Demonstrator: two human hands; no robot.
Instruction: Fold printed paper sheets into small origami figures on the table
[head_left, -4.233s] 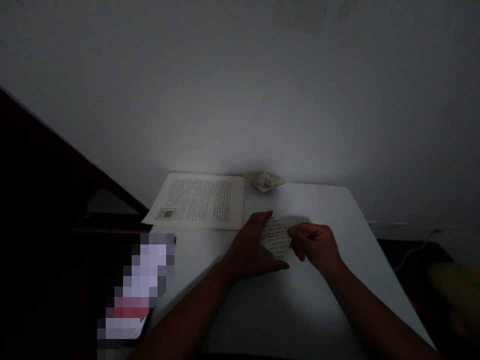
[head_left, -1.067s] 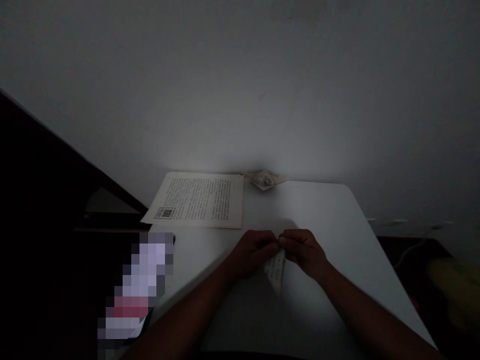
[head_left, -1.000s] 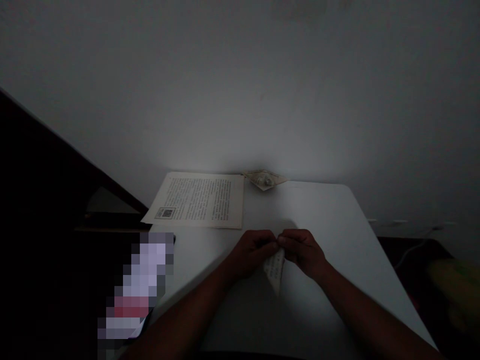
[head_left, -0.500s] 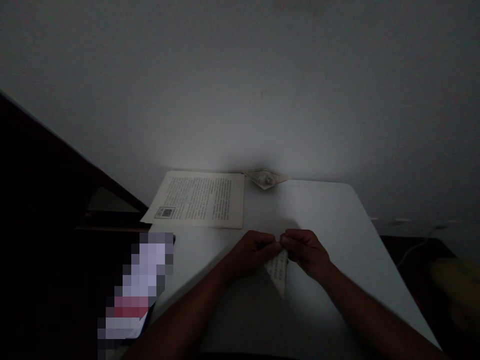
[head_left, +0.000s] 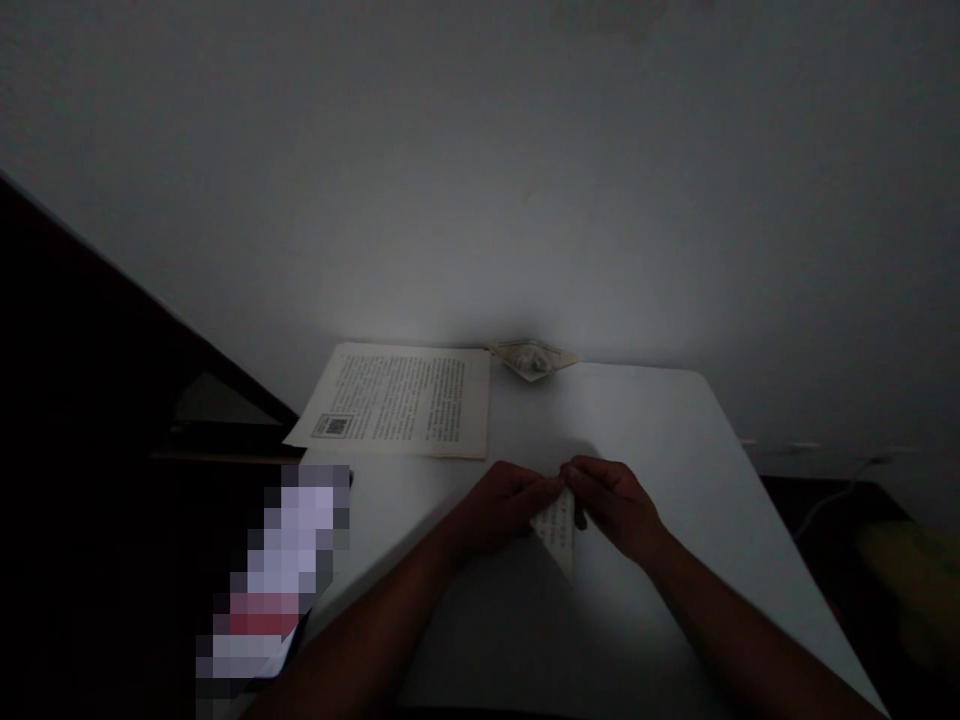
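Note:
Both hands meet over the near half of the white table, pinching a small piece of folded paper (head_left: pixel 557 532) with printed text. Its pointed end hangs down toward me. My left hand (head_left: pixel 512 502) is closed on the paper's upper left part, thumb on top. My right hand (head_left: pixel 611 503) pinches the top corner between thumb and fingertips, which touch the left thumb. The fingers cover the paper's upper edge, so its full shape is hidden. Beyond the hands, a folded paper boat (head_left: pixel 532 360) sits at the table's back edge.
A stack of printed sheets (head_left: pixel 397 400) lies at the table's back left. At the left edge is a phone-like device (head_left: pixel 289 560) with a blurred-out screen. The white table (head_left: pixel 660 430) stands against a grey wall (head_left: pixel 450 200). Dark furniture is on the left.
The paper's lower tip has shifted slightly up and to the right. My right hand's lower fingers have loosened a little from the paper. Both hands stay in nearly the same place.

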